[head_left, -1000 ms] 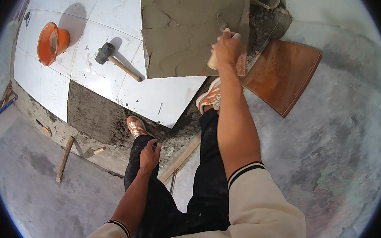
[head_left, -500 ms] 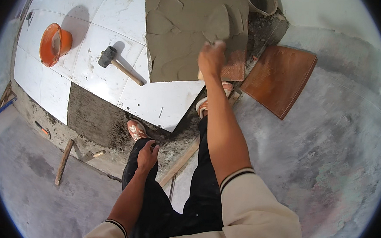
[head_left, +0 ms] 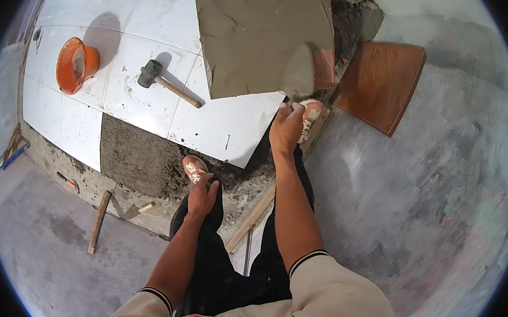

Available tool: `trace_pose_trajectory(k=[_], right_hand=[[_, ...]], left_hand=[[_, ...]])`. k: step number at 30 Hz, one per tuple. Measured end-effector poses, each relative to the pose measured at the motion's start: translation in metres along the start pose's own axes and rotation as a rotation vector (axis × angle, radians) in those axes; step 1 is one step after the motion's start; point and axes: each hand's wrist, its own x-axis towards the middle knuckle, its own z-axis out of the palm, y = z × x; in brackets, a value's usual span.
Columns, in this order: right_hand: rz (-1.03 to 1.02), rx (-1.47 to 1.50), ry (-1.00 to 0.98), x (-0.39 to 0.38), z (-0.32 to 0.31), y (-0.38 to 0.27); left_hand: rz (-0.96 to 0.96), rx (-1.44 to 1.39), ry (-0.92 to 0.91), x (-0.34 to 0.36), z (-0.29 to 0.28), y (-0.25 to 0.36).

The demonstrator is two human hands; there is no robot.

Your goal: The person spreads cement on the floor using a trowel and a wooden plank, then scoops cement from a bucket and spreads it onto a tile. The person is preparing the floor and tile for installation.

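My right hand (head_left: 286,130) is closed round the handle of a trowel (head_left: 299,72), whose rounded grey blade lies against the wet mortar near the tile's close edge. That mortar (head_left: 255,36) covers most of the back of a large square tile, leaving a bare reddish-brown corner (head_left: 325,67) to the right of the blade. The coated tile lies over white floor tiles (head_left: 227,125). At my left knee rests my left hand (head_left: 202,198), fingers loosely apart, with nothing in it.
A black-headed mallet (head_left: 150,74) and an orange bucket (head_left: 66,65) stand on the white tiles. A brown tile (head_left: 381,82) lies at right. Rough bedding (head_left: 138,157) fills a gap by my left shoe. Wooden strips (head_left: 99,221) and an orange-handled tool (head_left: 67,182) lie lower left.
My right hand has drawn the trowel toward me, down to the tile's near edge, smearing mortar over part of the bare corner. My left hand stays at the knee; the view has shifted slightly.
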Motion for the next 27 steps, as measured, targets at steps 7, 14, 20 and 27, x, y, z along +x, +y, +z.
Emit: trace_pose_trajectory(k=[7,14,20,27], right_hand=[[-0.14,-0.141,0.167,0.038,-0.031,0.051],[0.219,0.564,-0.036,0.042,0.004,0.099],[0.364,0.614,-0.121,-0.075,-0.009,0.103],[0.343,0.774,-0.189,-0.013,-0.039,0.081]], left_hand=[[-0.006,-0.051,-0.009,0.004,-0.002,-0.004],[0.03,0.004,0.001,0.006,-0.004,0.002],[0.053,0.022,0.006,0.008,-0.001,0.004],[0.031,0.021,0.001,0.004,0.003,0.005]])
